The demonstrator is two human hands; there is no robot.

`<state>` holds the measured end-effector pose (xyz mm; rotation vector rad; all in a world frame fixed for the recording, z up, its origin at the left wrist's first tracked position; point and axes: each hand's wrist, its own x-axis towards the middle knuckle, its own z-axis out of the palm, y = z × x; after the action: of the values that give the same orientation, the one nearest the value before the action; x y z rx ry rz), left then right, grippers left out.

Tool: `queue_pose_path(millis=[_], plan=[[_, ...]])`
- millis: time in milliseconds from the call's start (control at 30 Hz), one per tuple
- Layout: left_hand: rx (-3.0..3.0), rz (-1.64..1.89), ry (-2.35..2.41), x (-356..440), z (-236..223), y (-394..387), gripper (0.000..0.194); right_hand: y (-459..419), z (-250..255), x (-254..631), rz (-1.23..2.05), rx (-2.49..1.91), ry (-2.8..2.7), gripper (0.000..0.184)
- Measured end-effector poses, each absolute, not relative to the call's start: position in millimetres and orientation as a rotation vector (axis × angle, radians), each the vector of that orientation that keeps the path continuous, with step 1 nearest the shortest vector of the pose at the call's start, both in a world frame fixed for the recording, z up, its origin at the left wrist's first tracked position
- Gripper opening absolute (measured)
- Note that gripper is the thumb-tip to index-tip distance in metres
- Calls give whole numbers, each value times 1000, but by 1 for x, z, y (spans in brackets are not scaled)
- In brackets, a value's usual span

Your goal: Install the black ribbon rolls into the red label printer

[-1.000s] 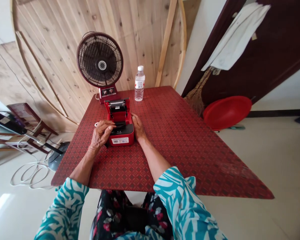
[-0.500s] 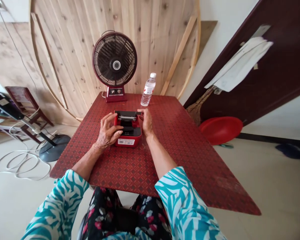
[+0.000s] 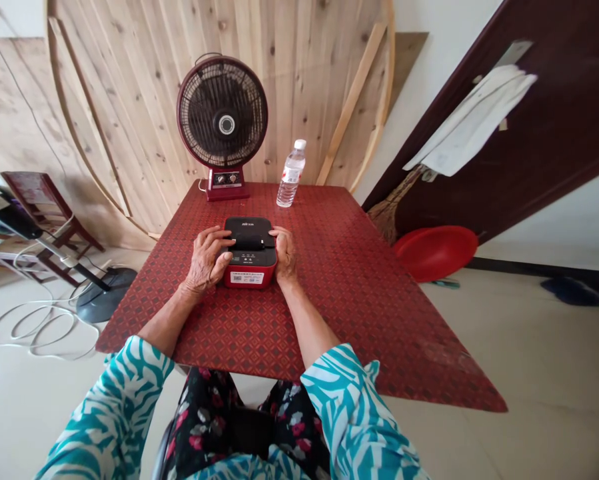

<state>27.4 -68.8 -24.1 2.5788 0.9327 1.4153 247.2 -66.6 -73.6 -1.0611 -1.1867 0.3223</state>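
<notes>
A small red and black label printer [image 3: 250,259] sits on the patterned red table [image 3: 219,333], its black lid [image 3: 248,227] down. A white sticker is on its red front. My left hand [image 3: 209,260] grips the left side, with fingertips on the top edge and the thumb at the front left corner. Against the right side, my right hand [image 3: 285,255] has its fingers curled over the lid's edge. The printer's inside is hidden under the lid.
Behind the printer stand a dark red fan [image 3: 223,127] and a water bottle [image 3: 291,175]. To the right on the floor are a red basin [image 3: 436,253] and a broom [image 3: 393,207]. A stand base [image 3: 106,293] with looped cable and a chair [image 3: 39,200] are at the left.
The printer's lid, raised with the roller inside showing, has come down shut. My right hand has moved down with it to the printer's side. The left hand has shifted slightly outward.
</notes>
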Motion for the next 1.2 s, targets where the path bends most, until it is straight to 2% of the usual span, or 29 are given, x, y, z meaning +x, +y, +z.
queue_pose_path(millis=[267, 467, 633, 800, 933, 1200], plan=[[2563, 1394, 975, 27, -20, -72, 52, -69, -78, 245, 356, -1045, -1175, 54], [2406, 1380, 1101, 28, -20, -73, 58, -67, -82, 239, 649, -1094, -995, 69], [2409, 1346, 1196, 40, -19, -70, 57, -64, -79, 240, 659, -1093, -1024, 64], [2424, 1341, 1078, 44, -12, -74, 52, -61, -80, 241, 650, -1086, -1015, 60], [2393, 1342, 1014, 39, -6, -76, 55, -59, -82, 242, 658, -1088, -1023, 60], [1929, 1448, 1122, 29, -6, -68, 49, -61, -79, 241, 659, -1079, -1024, 64]])
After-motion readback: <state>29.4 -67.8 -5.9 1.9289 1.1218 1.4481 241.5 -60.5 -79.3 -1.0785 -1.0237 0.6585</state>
